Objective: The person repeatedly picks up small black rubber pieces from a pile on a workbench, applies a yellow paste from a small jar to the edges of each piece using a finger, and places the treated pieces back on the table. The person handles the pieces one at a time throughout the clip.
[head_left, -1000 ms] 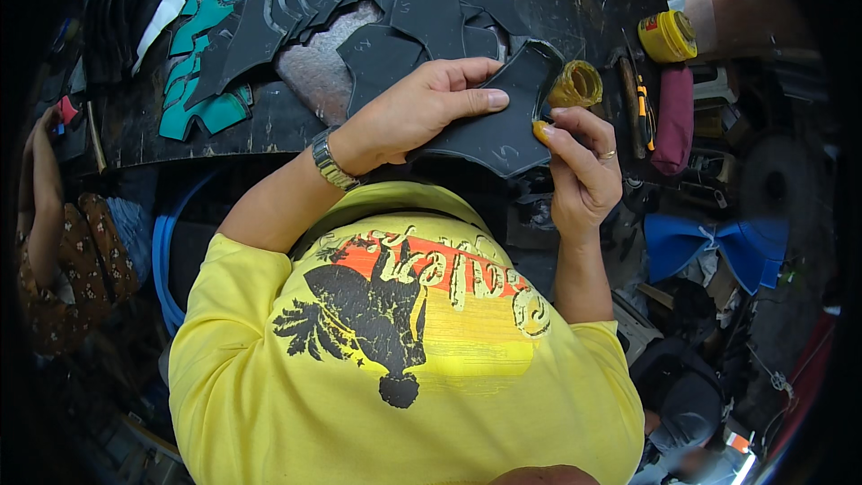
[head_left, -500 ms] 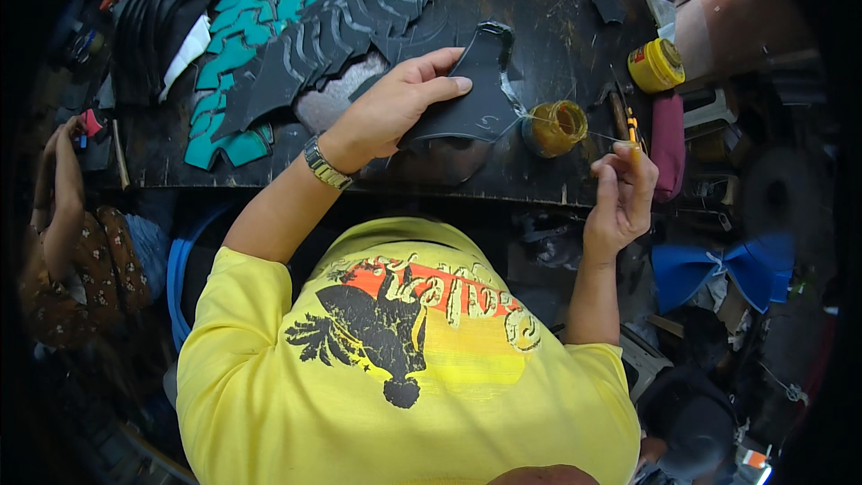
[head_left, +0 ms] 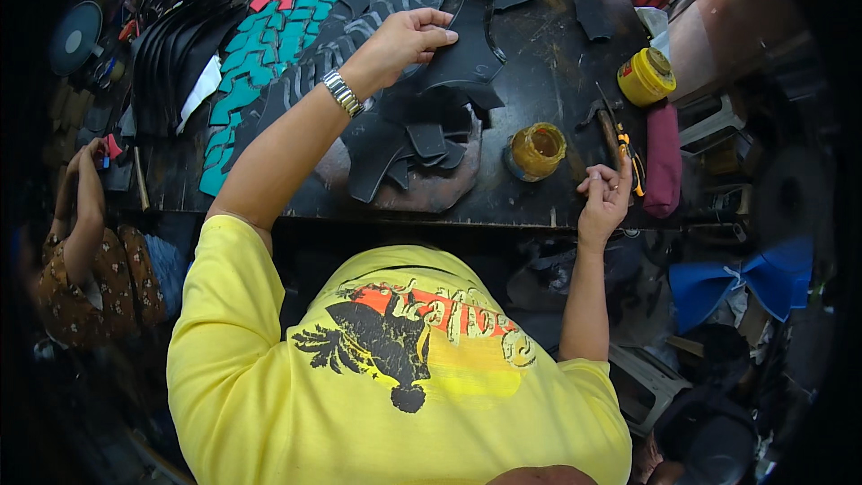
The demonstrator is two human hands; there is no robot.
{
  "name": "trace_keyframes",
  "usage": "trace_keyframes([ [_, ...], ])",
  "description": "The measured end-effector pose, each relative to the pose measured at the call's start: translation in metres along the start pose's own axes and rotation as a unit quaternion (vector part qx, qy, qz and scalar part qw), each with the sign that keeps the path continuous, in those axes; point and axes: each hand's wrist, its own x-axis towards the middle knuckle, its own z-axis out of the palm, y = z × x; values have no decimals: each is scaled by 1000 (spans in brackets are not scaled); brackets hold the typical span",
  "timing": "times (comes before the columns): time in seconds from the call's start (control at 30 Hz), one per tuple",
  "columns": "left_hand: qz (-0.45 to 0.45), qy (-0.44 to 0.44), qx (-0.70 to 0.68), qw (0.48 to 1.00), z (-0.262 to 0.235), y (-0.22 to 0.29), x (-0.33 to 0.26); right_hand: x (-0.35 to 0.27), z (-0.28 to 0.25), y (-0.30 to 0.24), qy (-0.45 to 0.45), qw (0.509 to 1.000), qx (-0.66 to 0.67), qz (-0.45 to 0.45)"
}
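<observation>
My left hand (head_left: 409, 43), reaching far out over the table, pinches a flat black cut piece (head_left: 467, 49) with a curved edge by its left side. The piece overlaps other black pieces at the far side. My right hand (head_left: 606, 196) is at the table's near edge, fingers curled together; what they hold is too small or hidden to tell. To its left stands a jar (head_left: 536, 154) smeared with amber, glue-like stuff, its top uncovered. More black scraps (head_left: 413, 139) lie heaped on a brownish slab (head_left: 460, 181) between my arms.
Rows of green pieces (head_left: 235, 94) and black strips (head_left: 175, 81) cover the table's left. At right are an orange-handled tool (head_left: 638, 175), a wooden-handled tool (head_left: 609, 130), a maroon roll (head_left: 662, 162) and a yellow tub (head_left: 646, 78). Another person's hands (head_left: 90, 154) are far left.
My left hand has carried the black piece away from the jar to the far side, uncovering the heaped scraps. The thin stick from my right hand to the jar no longer shows.
</observation>
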Motion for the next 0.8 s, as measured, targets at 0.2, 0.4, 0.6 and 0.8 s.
trace_keyframes([
  [0.2,-24,-19,7,1000,0,3,46,2,4,-9,-18,999,-12,34],
  [0.4,-59,-48,23,997,23,-4,87,0,3,-10,-11,999,-16,36],
  [0.6,-82,-72,30,994,74,-8,130,1,5,-10,-10,999,-11,48],
  [0.8,-71,-39,-81,993,144,-18,194,0,4,-10,-4,999,3,47],
])
